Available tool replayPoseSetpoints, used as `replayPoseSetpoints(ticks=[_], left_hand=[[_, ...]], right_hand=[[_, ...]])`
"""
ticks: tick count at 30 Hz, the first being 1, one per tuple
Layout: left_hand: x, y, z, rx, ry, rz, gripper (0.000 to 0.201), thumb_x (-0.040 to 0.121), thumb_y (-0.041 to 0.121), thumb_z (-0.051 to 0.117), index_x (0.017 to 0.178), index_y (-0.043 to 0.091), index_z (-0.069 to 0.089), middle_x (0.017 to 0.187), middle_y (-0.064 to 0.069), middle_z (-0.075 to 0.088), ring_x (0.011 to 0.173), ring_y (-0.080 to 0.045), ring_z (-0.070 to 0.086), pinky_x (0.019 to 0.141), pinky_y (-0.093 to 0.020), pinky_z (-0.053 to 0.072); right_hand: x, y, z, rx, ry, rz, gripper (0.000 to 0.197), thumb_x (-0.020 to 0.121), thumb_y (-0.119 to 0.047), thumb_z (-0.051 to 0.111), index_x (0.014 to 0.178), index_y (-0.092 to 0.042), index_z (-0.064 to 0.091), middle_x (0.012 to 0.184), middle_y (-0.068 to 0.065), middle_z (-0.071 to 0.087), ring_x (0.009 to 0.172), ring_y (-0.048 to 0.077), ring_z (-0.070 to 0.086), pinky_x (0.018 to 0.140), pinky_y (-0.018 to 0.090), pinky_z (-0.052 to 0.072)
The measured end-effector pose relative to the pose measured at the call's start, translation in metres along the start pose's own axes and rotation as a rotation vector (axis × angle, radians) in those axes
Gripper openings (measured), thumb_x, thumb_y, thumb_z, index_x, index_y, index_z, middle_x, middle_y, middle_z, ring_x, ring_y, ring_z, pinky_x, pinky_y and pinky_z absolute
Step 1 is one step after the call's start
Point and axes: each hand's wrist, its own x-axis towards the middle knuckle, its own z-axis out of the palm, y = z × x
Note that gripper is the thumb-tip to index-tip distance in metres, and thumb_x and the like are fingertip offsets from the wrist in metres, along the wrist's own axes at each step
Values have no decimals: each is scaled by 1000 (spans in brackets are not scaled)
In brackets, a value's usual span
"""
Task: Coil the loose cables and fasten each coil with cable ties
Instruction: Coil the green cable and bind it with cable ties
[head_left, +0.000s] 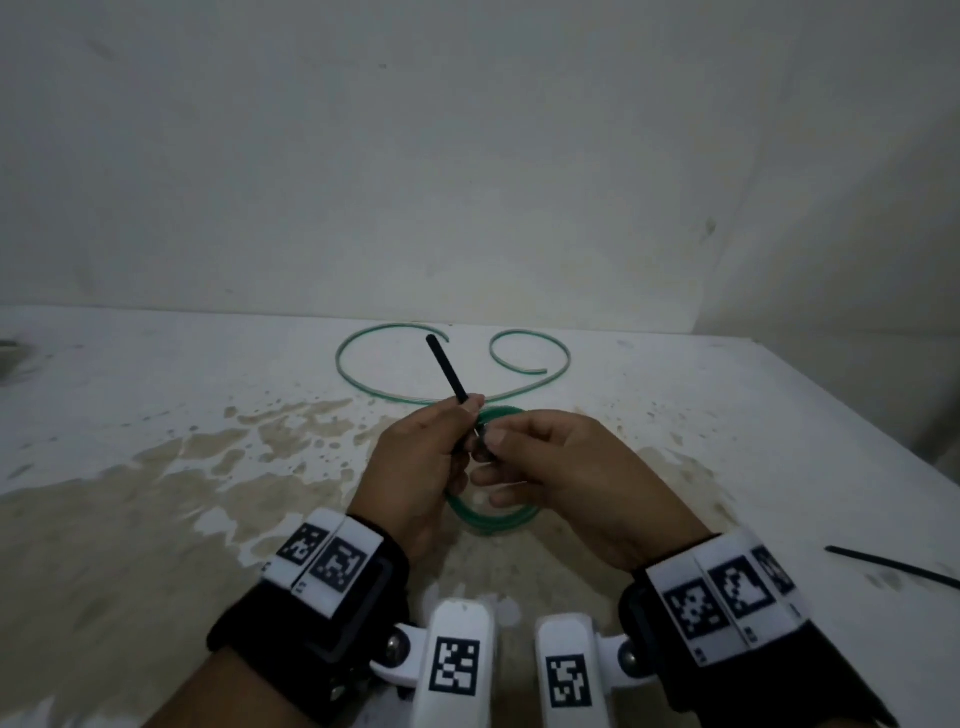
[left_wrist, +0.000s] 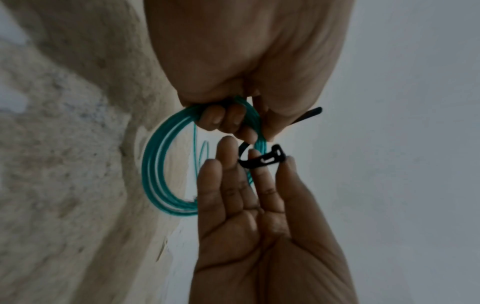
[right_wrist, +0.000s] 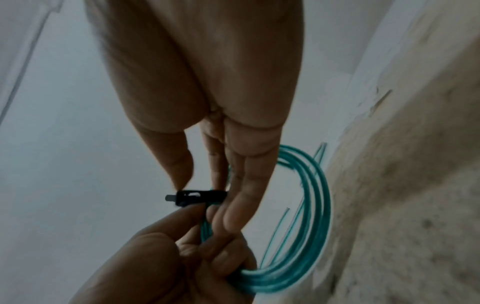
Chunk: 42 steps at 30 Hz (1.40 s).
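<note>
- Your left hand (head_left: 415, 467) had its fingers curled round the green coil (head_left: 493, 519), clamping the turns together, with the black cable tie (head_left: 448, 375) also caught between thumb and forefinger.
- The long tail of that tie stuck up and away from you, out past your left thumb, over the table (head_left: 779, 415).
- Your right hand (head_left: 561, 478) pinched the head end of the tie between thumb and forefinger; in the left wrist view the tie (left_wrist: 262, 159) looped round the coil's strands just beside your fingertips.
- The other right fingers (left_wrist: 210, 185) lay fairly straight and loose beside the coil (left_wrist: 158, 164).
- In the right wrist view the tie's head (right_wrist: 192, 196) sat between the two hands, and the coil (right_wrist: 311, 226) hung below your left fingers.
- The coil was held just above the stained white table, near its front edge.
- A loose green cable (head_left: 447, 364) lay uncoiled further back on the table, in two open curves.
- A second black tie (head_left: 893, 566) lay flat on the table to your right, well apart from the hands.
</note>
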Motion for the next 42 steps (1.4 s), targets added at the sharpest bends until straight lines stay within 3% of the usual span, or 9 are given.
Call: replayPoseSetpoints(ticks=[3, 8, 11, 13, 16, 21, 30, 35, 42], left_hand=[[-1, 1, -1, 134, 31, 5, 18, 92, 19, 58, 82, 8, 68, 61, -5, 49, 49, -14, 38, 45, -25, 29], [-5, 4, 4, 324, 20, 78, 18, 93, 14, 52, 80, 12, 64, 51, 9, 54, 44, -5, 45, 44, -18, 34], [-7, 3, 6, 432, 54, 197, 16, 93, 14, 51, 83, 17, 63, 73, 2, 67, 68, -13, 61, 58, -21, 45], [-7, 4, 6, 457, 72, 209, 14, 93, 15, 53, 83, 18, 62, 81, -1, 67, 75, -14, 62, 61, -20, 46], [-9, 8, 4, 435, 59, 212, 11, 92, 14, 56, 85, 19, 62, 78, -2, 67, 58, -3, 57, 52, -16, 40], [-10, 10, 4, 409, 86, 216, 21, 92, 19, 57, 109, 31, 61, 83, -4, 66, 51, -1, 49, 59, -25, 37], [-3, 6, -3, 448, 126, 230, 23, 91, 19, 61, 110, 28, 66, 90, -2, 68, 59, -4, 50, 67, -25, 40], [-4, 6, -5, 550, 101, 257, 22, 91, 20, 60, 110, 19, 71, 95, 15, 65, 94, 1, 58, 74, -4, 38], [-6, 6, -3, 755, 50, 340, 21, 92, 19, 57, 104, 16, 74, 83, 11, 64, 69, 6, 53, 62, 3, 35]], right_hand=[[-3, 1, -2, -145, -48, -58, 9, 84, -8, 67, 90, -11, 72, 89, 6, 74, 84, 19, 69, 75, 28, 56], [-6, -1, -3, -270, 28, -104, 11, 89, -12, 62, 85, -15, 72, 80, 1, 73, 76, 18, 70, 63, 31, 55], [-7, 0, -4, -377, 62, -169, 13, 88, -18, 63, 84, -18, 76, 82, 10, 71, 76, 24, 65, 66, 38, 54], [-8, 0, -3, -430, 80, -218, 14, 87, -19, 64, 80, -23, 76, 77, 4, 70, 70, 15, 63, 66, 28, 49], [-8, -1, -4, -497, 115, -279, 14, 88, -21, 63, 79, -24, 74, 75, 0, 68, 70, 7, 60, 65, 20, 44], [-5, 1, -3, -382, 178, -287, 16, 92, -19, 58, 80, -21, 69, 74, -2, 68, 66, 7, 63, 63, 25, 55], [-2, 5, -3, -246, 193, -304, 11, 86, -2, 63, 90, -11, 67, 73, 5, 69, 67, 16, 68, 69, 30, 58], [2, 7, -7, -238, 328, -349, 23, 85, -3, 64, 102, -19, 65, 75, -3, 68, 64, 11, 67, 68, 29, 57], [1, 8, -7, -345, 394, -427, 23, 88, -9, 64, 109, -18, 70, 77, -10, 66, 59, 6, 64, 66, 30, 58]])
